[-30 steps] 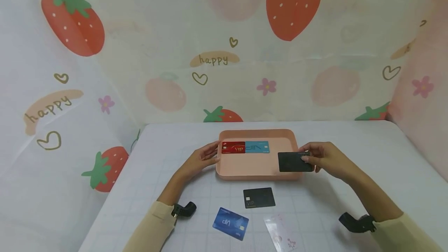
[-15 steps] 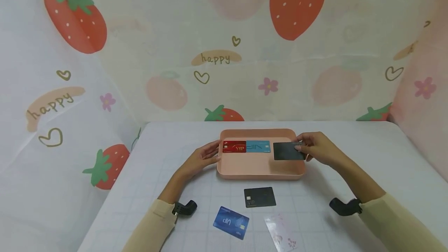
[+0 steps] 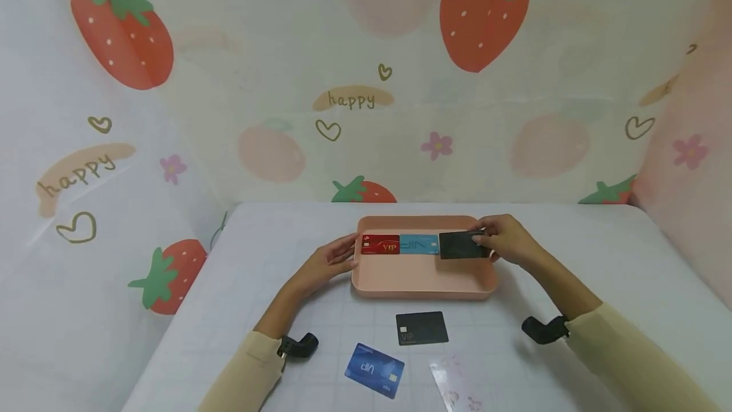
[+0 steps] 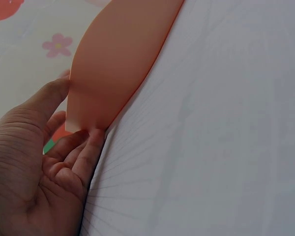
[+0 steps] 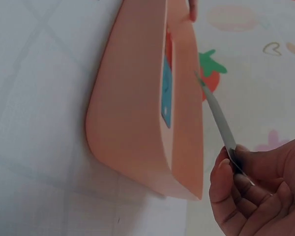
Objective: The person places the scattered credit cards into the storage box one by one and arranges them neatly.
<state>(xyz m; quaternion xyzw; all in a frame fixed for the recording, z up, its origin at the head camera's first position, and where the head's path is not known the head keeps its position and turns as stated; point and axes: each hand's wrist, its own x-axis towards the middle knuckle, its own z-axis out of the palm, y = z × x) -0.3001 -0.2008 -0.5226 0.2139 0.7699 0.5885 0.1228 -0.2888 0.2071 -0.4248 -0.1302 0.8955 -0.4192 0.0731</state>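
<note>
In the head view, a peach tray (image 3: 423,278) holds a red VIP card (image 3: 380,244) and a light blue card (image 3: 419,244) side by side along its back. My left hand (image 3: 328,264) grips the tray's left end, fingers and thumb at its wall in the left wrist view. My right hand (image 3: 509,240) pinches a black card (image 3: 457,245) by its right end, thumb on top. The right wrist view shows this card (image 5: 219,115) raised above the tray's rim. In the head view its left edge sits right beside the light blue card.
In front of the tray lie another black VIP card (image 3: 422,328), a blue VIP card (image 3: 374,370) and a clear strip with a pinkish print (image 3: 457,386). The white table (image 3: 274,234) meets a strawberry-patterned curtain (image 3: 486,100) behind. Each wrist carries a black camera.
The right hand has carried the black card left and back, from the tray's right front area to the end of the card row. The left hand stays at the tray's end.
</note>
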